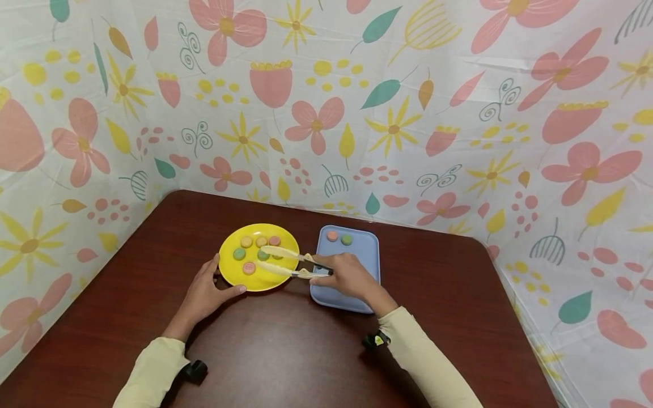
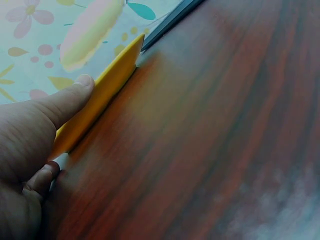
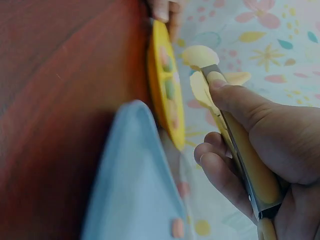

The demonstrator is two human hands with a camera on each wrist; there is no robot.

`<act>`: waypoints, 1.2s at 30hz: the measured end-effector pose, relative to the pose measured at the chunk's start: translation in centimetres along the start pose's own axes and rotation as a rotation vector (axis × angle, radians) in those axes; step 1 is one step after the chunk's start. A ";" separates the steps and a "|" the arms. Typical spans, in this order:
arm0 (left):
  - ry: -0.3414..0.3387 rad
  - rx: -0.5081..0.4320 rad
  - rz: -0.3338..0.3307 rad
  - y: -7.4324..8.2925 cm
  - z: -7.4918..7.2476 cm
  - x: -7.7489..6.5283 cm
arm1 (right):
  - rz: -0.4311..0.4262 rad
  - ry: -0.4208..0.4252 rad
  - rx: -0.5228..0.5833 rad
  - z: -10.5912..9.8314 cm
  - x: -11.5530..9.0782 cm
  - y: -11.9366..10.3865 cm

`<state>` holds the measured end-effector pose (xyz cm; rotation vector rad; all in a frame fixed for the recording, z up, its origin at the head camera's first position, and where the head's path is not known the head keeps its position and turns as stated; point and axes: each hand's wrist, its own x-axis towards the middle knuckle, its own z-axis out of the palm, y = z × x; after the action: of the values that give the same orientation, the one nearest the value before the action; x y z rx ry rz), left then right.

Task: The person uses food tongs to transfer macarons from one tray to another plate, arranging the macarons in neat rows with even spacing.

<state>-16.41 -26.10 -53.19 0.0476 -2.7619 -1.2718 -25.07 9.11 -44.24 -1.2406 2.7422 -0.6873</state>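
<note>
My left hand grips the near left rim of a round yellow plate. In the left wrist view its thumb lies along the plate's edge, with a fingertip low beside it. Several small macarons, among them a green macaron and a pink macaron, lie on the plate. My right hand holds cream-tipped tongs, thumb on one arm and fingers round the other. The tongs' tips are spread apart over the right part of the plate, with nothing pinched between them.
A blue rectangular tray stands just right of the plate, partly under my right hand. At its far end sit a pink macaron and a green macaron. A flowered curtain rises behind the dark wooden table.
</note>
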 end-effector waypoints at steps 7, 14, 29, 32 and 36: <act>0.001 0.006 0.005 0.2 0.0 -0.1 | 0.085 0.026 -0.012 -3.4 -2.0 1.2; -0.002 0.005 0.002 0.2 0.0 0.0 | 0.186 0.063 -0.059 -6.0 -3.9 3.2; -0.004 0.001 0.001 -0.2 0.0 -0.1 | 0.376 0.118 -0.076 -7.6 -7.3 8.0; -0.005 0.004 -0.001 -0.1 0.0 -0.1 | 0.385 0.117 -0.084 -7.2 -7.8 9.0; -0.004 0.009 -0.001 0.0 0.0 -0.1 | 0.391 0.122 -0.084 -6.7 -8.3 10.0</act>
<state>-16.31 -26.08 -53.23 0.0474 -2.7716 -1.2614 -28.04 23.42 -43.43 -0.6550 3.0096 -0.6281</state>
